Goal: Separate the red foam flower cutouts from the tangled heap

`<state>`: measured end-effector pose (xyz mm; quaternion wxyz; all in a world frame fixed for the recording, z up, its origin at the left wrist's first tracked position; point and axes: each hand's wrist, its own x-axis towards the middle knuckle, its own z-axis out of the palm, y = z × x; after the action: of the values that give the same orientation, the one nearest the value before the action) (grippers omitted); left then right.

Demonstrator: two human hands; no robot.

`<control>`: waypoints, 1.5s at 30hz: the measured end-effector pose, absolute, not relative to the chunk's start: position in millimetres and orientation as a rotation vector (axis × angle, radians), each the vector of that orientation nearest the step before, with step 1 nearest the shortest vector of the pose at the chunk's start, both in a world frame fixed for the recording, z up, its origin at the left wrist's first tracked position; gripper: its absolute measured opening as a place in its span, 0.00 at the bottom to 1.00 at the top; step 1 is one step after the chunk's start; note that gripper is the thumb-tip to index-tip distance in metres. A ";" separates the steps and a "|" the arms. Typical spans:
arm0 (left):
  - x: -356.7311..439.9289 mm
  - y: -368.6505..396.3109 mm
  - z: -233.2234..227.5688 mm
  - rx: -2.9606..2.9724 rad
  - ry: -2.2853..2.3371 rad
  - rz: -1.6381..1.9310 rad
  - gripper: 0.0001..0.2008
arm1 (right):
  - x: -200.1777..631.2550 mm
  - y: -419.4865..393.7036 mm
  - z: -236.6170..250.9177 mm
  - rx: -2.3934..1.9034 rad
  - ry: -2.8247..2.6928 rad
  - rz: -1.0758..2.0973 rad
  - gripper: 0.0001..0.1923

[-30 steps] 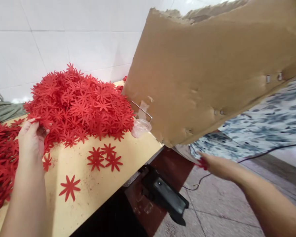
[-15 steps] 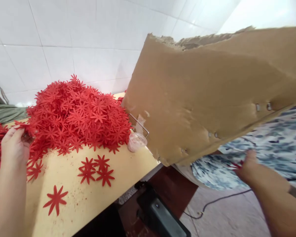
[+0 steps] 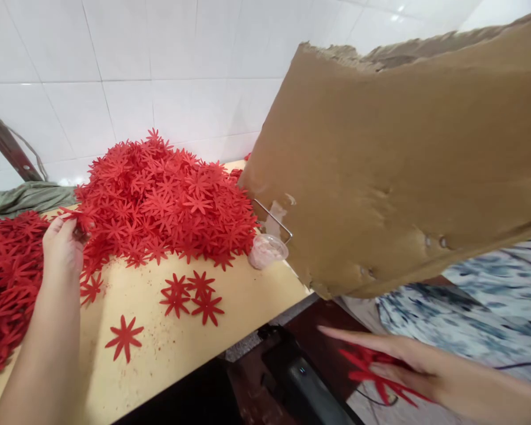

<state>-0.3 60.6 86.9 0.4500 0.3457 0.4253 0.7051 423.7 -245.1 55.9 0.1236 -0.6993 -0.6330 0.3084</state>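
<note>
My left hand (image 3: 64, 236) is closed on a red flower-shaped piece (image 3: 82, 218) at the left edge of a big heap of the same pieces (image 3: 163, 200). Over the table's front edge, at the lower right, my right hand (image 3: 407, 366) grips red flower-shaped pieces (image 3: 380, 372) with thin petals; how many it holds I cannot tell. Several loose flower pieces (image 3: 207, 307) lie on the pale tabletop (image 3: 159, 366), and a single one (image 3: 124, 338) rests nearer the front.
A large cardboard sheet (image 3: 402, 159) stands at the right. Beside it sits a clear plastic cup (image 3: 268, 251) with a metal rod (image 3: 274, 221). A darker red pile (image 3: 13, 283) lies left, a green cloth (image 3: 30, 199) behind it. Below the table is a black device (image 3: 310, 383).
My right hand has moved left and closer, bringing red flower pieces into plain sight. The view has shifted left. My left hand stays at the heap with its piece.
</note>
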 end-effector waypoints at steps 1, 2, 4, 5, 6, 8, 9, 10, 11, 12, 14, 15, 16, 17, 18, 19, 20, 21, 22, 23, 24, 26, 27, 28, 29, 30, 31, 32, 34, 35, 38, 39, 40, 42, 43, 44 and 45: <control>0.3 60.7 86.4 0.867 1.053 1.730 0.04 | 401.9 -237.0 64.4 -1.957 -1.898 1.035 0.22; 1.6 60.7 85.6 0.881 1.056 1.710 0.04 | 381.8 -225.7 73.9 -1.857 -1.973 1.093 0.22; 5.6 60.1 82.8 0.906 1.064 1.667 0.06 | 347.3 -197.1 92.1 -1.654 -2.097 1.052 0.24; 7.8 59.6 80.8 0.920 1.069 1.650 0.07 | 332.7 -181.4 99.3 -1.519 -2.123 0.991 0.26; 10.1 58.9 78.6 0.938 1.067 1.637 0.08 | 319.1 -165.9 104.6 -1.442 -2.109 0.922 0.26; 14.5 57.1 73.9 1.002 1.052 1.600 0.09 | 293.6 -136.4 109.0 -1.328 -2.037 0.775 0.21; 16.7 56.2 71.8 1.032 1.039 1.587 0.10 | 281.1 -122.8 108.4 -1.282 -1.989 0.743 0.17; 18.7 55.3 70.1 1.057 1.041 1.563 0.10 | 268.9 -110.0 106.3 -1.238 -1.943 0.742 0.13; 20.8 54.4 68.7 1.087 1.041 1.544 0.10 | 257.1 -97.9 103.2 -1.200 -1.899 0.767 0.10; 22.8 53.5 67.7 1.117 1.036 1.525 0.10 | 246.1 -86.6 99.6 -1.168 -1.846 0.794 0.08; 26.8 51.5 66.8 1.163 1.050 1.507 0.09 | 227.0 -66.5 92.0 -1.128 -1.731 0.844 0.08; 28.6 50.4 66.7 1.179 1.066 1.494 0.08 | 219.3 -58.0 88.6 -1.116 -1.675 0.858 0.10; 30.4 49.0 66.7 1.193 1.081 1.475 0.08 | 212.8 -50.6 85.6 -1.110 -1.628 0.869 0.12; 32.0 47.4 66.9 1.201 1.090 1.448 0.08 | 207.6 -44.5 83.0 -1.109 -1.591 0.878 0.15; 33.5 45.7 67.3 1.207 1.090 1.413 0.08 | 203.4 -39.7 80.8 -1.111 -1.566 0.882 0.18; 34.7 43.8 67.7 1.213 1.082 1.378 0.07 | 200.2 -36.1 78.9 -1.116 -1.554 0.882 0.20; 35.7 41.9 68.4 1.219 1.065 1.351 0.07 | 197.7 -33.8 77.4 -1.124 -1.549 0.879 0.23; 36.6 40.1 69.1 1.223 1.044 1.335 0.08 | 196.0 -32.4 76.1 -1.134 -1.548 0.877 0.24; 37.3 38.3 70.0 1.225 1.026 1.326 0.08 | 194.8 -32.0 75.1 -1.143 -1.548 0.878 0.25; 37.9 36.7 71.0 1.228 1.010 1.318 0.08 | 194.2 -32.1 74.2 -1.150 -1.542 0.878 0.25; 38.4 35.2 72.0 1.229 0.998 1.313 0.08 | 193.9 -32.4 73.4 -1.158 -1.530 0.876 0.25; 39.8 32.7 74.0 1.219 0.986 1.287 0.08 | 194.2 -32.7 71.5 -1.168 -1.492 0.854 0.24; 40.6 31.8 74.8 1.217 0.985 1.268 0.07 | 194.5 -32.3 70.2 -1.168 -1.473 0.835 0.23; 41.5 31.1 75.5 1.219 0.982 1.252 0.07 | 194.5 -31.4 68.8 -1.166 -1.457 0.819 0.22; 42.4 30.8 76.0 1.225 0.975 1.249 0.07 | 194.4 -30.2 67.2 -1.160 -1.443 0.811 0.21; 43.3 30.9 76.3 1.232 0.967 1.261 0.08 | 194.0 -29.3 65.9 -1.150 -1.432 0.812 0.19; 43.9 31.2 76.5 1.243 0.957 1.287 0.08 | 193.6 -29.1 65.1 -1.142 -1.424 0.819 0.17; 44.3 31.9 76.7 1.254 0.948 1.317 0.08 | 193.7 -30.3 65.0 -1.136 -1.419 0.819 0.15; 43.4 33.9 77.1 1.256 0.952 1.367 0.08 | 197.6 -39.2 67.8 -1.143 -1.450 0.796 0.13; 42.1 35.1 77.4 1.241 0.974 1.371 0.08 | 202.6 -47.6 70.4 -1.156 -1.504 0.789 0.13; 35.9 39.0 78.0 1.160 1.068 1.346 0.08 | 235.0 -87.1 75.9 -1.223 -1.863 0.963 0.14; 33.5 40.6 77.7 1.141 1.088 1.344 0.08 | 251.9 -103.7 74.7 -1.246 -2.004 1.122 0.16; 31.4 42.4 77.1 1.131 1.101 1.346 0.08 | 271.5 -121.0 71.3 -1.294 -2.111 1.298 0.18; 28.5 46.2 74.5 1.123 1.112 1.350 0.09 | 317.1 -156.7 58.5 -1.603 -2.091 1.382 0.21; 27.7 48.1 72.8 1.118 1.118 1.348 0.09 | 342.1 -174.5 50.5 -1.773 -1.996 1.276 0.22; 27.2 50.0 71.0 1.112 1.122 1.344 0.09 | 367.8 -192.0 42.5 -1.920 -1.892 1.163 0.22; 26.9 51.7 69.3 1.107 1.125 1.343 0.09 | 393.8 -208.8 35.5 -2.048 -1.760 0.991 0.20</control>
<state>26.9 51.7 69.3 0.5093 0.4596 0.4672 0.5577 393.8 -208.8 35.5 0.1323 -0.7058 -0.6064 0.3415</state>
